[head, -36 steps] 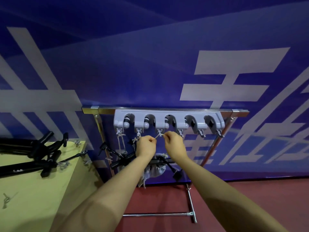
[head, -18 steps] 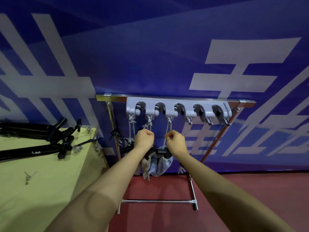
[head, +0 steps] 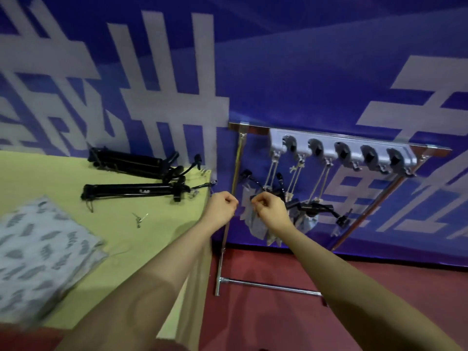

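Observation:
A grey holder rack (head: 342, 150) with several round slots is fixed to a metal stand (head: 235, 173) in front of a blue banner. Three cords (head: 320, 183) run down from its left hooks to black folded tripods (head: 311, 206) and grey cloth pouches (head: 307, 224). My left hand (head: 222, 206) is a fist at the stand's left post, below the rack, with nothing seen in it. My right hand (head: 271, 211) is curled in front of the leftmost hanging pouch (head: 253, 224); whether it holds anything is hidden.
A yellow-green table (head: 76, 224) at the left carries two black folded tripods (head: 131, 191), a small metal clip (head: 139, 217) and a grey patterned cloth (head: 38, 249). The stand's foot bar (head: 266, 285) lies on the red floor.
Both hands have dropped from the rack's hooks, where they pinched a cord loop, to below and left of the rack. The view swung left, showing more of the table.

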Available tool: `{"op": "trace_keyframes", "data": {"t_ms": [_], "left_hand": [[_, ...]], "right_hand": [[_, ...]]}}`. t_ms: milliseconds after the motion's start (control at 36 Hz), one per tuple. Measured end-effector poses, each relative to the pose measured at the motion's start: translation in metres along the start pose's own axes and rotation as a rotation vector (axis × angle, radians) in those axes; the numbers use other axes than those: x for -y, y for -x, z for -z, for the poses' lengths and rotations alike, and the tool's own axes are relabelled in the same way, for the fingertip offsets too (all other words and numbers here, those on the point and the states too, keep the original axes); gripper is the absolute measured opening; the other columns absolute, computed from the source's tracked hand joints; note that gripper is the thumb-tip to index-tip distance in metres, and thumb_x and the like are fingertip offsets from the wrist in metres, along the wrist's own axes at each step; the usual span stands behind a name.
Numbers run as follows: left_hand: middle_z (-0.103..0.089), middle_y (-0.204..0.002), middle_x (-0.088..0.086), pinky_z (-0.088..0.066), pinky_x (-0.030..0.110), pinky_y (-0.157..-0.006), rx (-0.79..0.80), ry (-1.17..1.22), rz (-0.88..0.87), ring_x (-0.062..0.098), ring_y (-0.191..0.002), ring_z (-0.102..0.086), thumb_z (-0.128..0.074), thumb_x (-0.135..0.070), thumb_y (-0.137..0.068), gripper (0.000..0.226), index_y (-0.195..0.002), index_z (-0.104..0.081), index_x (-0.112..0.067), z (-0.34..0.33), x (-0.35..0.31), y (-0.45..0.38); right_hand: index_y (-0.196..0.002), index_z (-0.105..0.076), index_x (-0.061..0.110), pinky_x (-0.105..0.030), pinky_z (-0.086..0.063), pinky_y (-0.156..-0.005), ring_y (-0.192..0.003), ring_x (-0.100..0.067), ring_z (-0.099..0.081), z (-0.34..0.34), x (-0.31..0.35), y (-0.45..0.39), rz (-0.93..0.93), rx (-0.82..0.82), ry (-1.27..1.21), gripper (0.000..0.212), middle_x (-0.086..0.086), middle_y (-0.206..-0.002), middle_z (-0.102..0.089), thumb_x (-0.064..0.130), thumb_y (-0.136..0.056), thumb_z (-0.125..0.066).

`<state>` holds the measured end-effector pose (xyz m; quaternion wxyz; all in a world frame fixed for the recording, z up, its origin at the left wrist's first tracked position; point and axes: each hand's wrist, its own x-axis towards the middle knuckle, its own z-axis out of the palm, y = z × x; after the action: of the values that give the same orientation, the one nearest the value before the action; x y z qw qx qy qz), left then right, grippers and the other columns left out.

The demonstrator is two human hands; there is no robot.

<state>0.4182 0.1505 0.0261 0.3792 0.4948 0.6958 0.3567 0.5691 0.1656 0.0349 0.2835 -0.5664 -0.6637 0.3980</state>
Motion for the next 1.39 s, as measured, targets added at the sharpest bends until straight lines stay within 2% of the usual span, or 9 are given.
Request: {"op": "trace_keyframes", "data": {"t_ms": [139,333,528,694,778,861,944,1250,1389], "left_hand": [[-0.066,-0.08,0.019,-0.055,0.044,-0.08,-0.063,-0.039,0.017,0.036,-0.081,-0.067,-0.054,-0.011,-0.09,0.031,-0.061,-0.053,-0.023,0.063,0.033,0.018],[-0.07,-0.098,0.014,-0.053,0.038,-0.086,-0.182,-0.028,0.145,0.033,-0.09,-0.066,-0.05,-0.013,-0.092,0.016,-0.094,-0.066,-0.009,0.144,0.077,0.046],[-0.066,-0.104,0.012,-0.051,0.034,-0.085,-0.319,-0.013,0.245,0.03,-0.095,-0.065,-0.047,-0.008,-0.093,0.017,-0.098,-0.064,-0.01,0.192,0.109,0.048],[-0.062,-0.096,0.006,-0.05,0.029,-0.077,-0.431,0.009,0.31,0.024,-0.087,-0.06,-0.043,-0.006,-0.093,0.022,-0.101,-0.063,-0.009,0.228,0.145,0.049],[-0.058,-0.095,0.007,-0.047,0.03,-0.076,-0.458,-0.005,0.369,0.026,-0.088,-0.057,-0.039,-0.001,-0.092,0.025,-0.1,-0.063,-0.006,0.244,0.167,0.05],[-0.057,-0.088,0.009,-0.047,0.035,-0.074,-0.454,0.04,0.414,0.036,-0.091,-0.059,-0.04,0.005,-0.089,0.023,-0.085,-0.056,-0.012,0.255,0.188,0.045],[-0.053,-0.078,0.001,-0.048,0.031,-0.071,-0.423,-0.056,0.43,0.025,-0.079,-0.054,-0.043,0.002,-0.088,0.02,-0.089,-0.053,-0.015,0.267,0.205,0.044],[-0.064,-0.113,0.012,-0.05,0.031,-0.086,-0.084,-0.301,0.352,0.028,-0.102,-0.062,-0.053,-0.005,-0.086,0.026,-0.11,-0.062,-0.003,0.304,0.266,0.036],[-0.063,-0.104,0.007,-0.052,0.033,-0.084,0.049,-0.316,0.303,0.023,-0.093,-0.06,-0.058,-0.016,-0.086,0.017,-0.102,-0.06,-0.011,0.316,0.273,0.033]], "right_hand": [[-0.084,-0.059,0.008,-0.025,-0.045,-0.055,-0.06,-0.019,-0.054,-0.059,0.029,0.005,0.015,0.038,-0.054,0.021,-0.014,-0.073,-0.059,-0.005,-0.088,-0.043],[-0.088,-0.061,0.005,-0.011,-0.044,-0.05,-0.06,-0.012,-0.053,-0.135,0.073,0.001,0.058,0.173,-0.035,0.02,-0.01,-0.077,-0.06,-0.004,-0.091,-0.043],[-0.091,-0.058,0.009,-0.006,-0.038,-0.046,-0.065,-0.014,-0.053,-0.197,0.109,-0.019,0.145,0.342,0.015,0.02,-0.012,-0.082,-0.059,-0.003,-0.091,-0.042],[-0.094,-0.064,0.011,-0.037,-0.054,-0.073,-0.081,-0.025,-0.064,-0.243,0.125,-0.036,0.237,0.46,0.126,0.018,-0.006,-0.084,-0.064,0.007,-0.093,-0.047],[-0.093,-0.065,0.012,-0.04,-0.054,-0.073,-0.079,-0.027,-0.066,-0.267,0.129,-0.039,0.255,0.51,0.173,0.016,-0.012,-0.087,-0.068,0.008,-0.092,-0.05],[-0.094,-0.066,0.014,-0.039,-0.054,-0.069,-0.076,-0.029,-0.066,-0.288,0.128,-0.041,0.273,0.549,0.236,0.017,-0.01,-0.089,-0.068,0.008,-0.091,-0.05],[-0.096,-0.067,0.017,-0.039,-0.053,-0.076,-0.082,-0.024,-0.063,-0.312,0.124,-0.041,0.285,0.593,0.287,0.017,-0.005,-0.095,-0.067,0.011,-0.091,-0.052],[-0.131,-0.054,0.021,-0.037,-0.038,-0.098,-0.115,-0.03,-0.045,-0.39,0.116,-0.026,0.289,0.782,0.536,0.055,-0.014,-0.122,-0.052,0.011,-0.077,-0.062],[-0.107,-0.071,0.019,-0.036,-0.045,-0.088,-0.102,-0.027,-0.056,-0.408,0.12,-0.026,0.27,0.642,0.478,0.034,-0.011,-0.106,-0.064,0.016,-0.074,-0.063]]}}
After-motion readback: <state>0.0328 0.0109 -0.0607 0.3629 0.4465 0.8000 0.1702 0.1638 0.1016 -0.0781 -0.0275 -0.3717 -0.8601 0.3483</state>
